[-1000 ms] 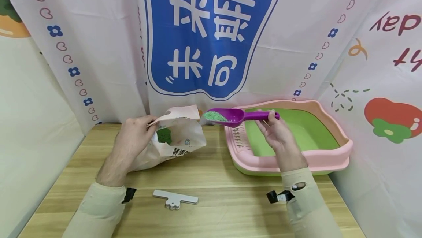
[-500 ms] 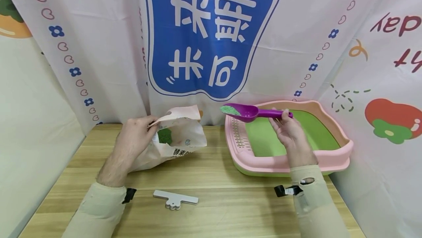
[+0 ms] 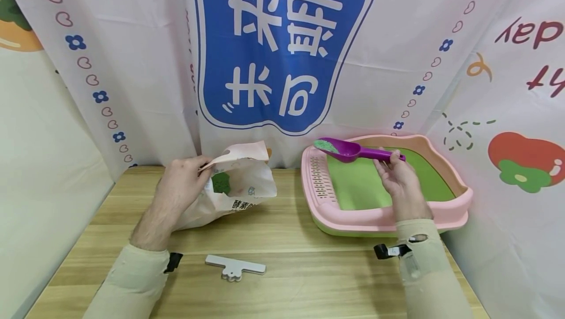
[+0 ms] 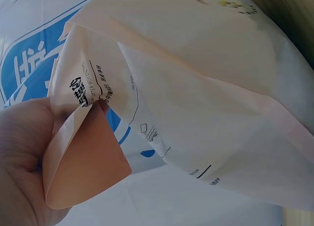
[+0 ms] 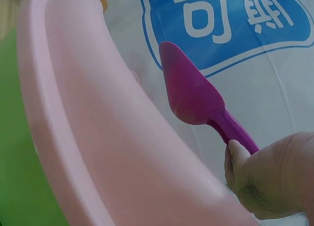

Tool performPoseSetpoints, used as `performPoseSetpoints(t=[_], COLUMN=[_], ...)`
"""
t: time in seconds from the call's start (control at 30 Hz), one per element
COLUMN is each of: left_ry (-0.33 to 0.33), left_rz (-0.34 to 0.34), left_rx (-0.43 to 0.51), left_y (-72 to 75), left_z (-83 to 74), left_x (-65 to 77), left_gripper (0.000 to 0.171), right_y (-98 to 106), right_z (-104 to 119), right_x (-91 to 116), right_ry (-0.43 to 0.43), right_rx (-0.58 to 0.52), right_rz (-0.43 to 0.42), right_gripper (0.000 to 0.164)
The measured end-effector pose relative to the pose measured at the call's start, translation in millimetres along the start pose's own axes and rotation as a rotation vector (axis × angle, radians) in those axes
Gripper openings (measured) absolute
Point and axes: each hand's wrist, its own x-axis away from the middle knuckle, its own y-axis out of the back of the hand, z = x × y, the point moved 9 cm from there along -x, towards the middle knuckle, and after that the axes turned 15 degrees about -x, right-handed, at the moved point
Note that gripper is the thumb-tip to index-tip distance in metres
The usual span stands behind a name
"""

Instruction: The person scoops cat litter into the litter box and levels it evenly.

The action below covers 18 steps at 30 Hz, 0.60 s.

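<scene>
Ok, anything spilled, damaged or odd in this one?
No spill visible: the purple scoop holds green granules. Odd bits: on the backdrop, big white characters lie sideways, and the right sleeve has a hole, perhaps deliberate.

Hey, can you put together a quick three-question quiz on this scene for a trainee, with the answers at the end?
1. True or false: the purple scoop in the right hand is empty.

2. Multiple choice: what does the left hand grip?
A) a white clip
B) a blue cup
C) an open bag

3. Fill in the blank: the tray has a green floor and a ____ rim.

Key: 1. False; green granules lie in it. 2. C. 3. Pink.
</scene>
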Motion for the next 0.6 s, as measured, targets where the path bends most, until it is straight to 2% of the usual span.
performPoseSetpoints(t=[0.4,0.6], left_ry=[0.006,0.001], left_rz=[0.019,0.011], left_rx=[-0.002,-0.005], left_y=[-2.0,-2.7], left_z=[0.5,0.5], left_x=[0.1,0.1], left_gripper=[0.02,0.02], right_y=[14,21], right_z=[23,33], right_x=[-12,-16], right_ry=[0.012,0.043], right_rx=[-0.109,-0.166], right_rz=[-0.033,-0.081], right_gripper=[0.012,0.013])
